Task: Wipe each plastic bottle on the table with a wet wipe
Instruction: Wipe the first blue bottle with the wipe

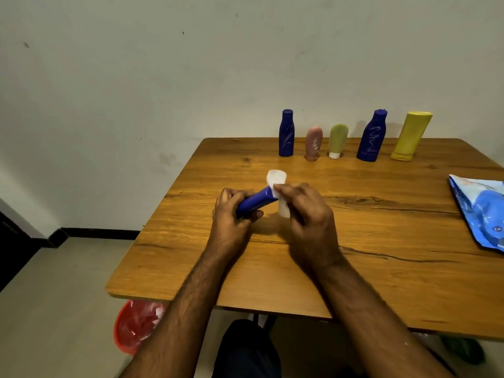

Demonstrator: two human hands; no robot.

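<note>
Light, slick blue bottle (255, 202) gripped by left hand (231, 211); wet wipe (278, 186) pinched at 12 o'clock end by right hand (305, 214).

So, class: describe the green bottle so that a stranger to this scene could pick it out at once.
Start at the wooden table and find the row of five bottles along its far edge by the wall. The green bottle is the middle one, between a pink bottle and a tall blue bottle. It alone stands on a white cap.
</note>
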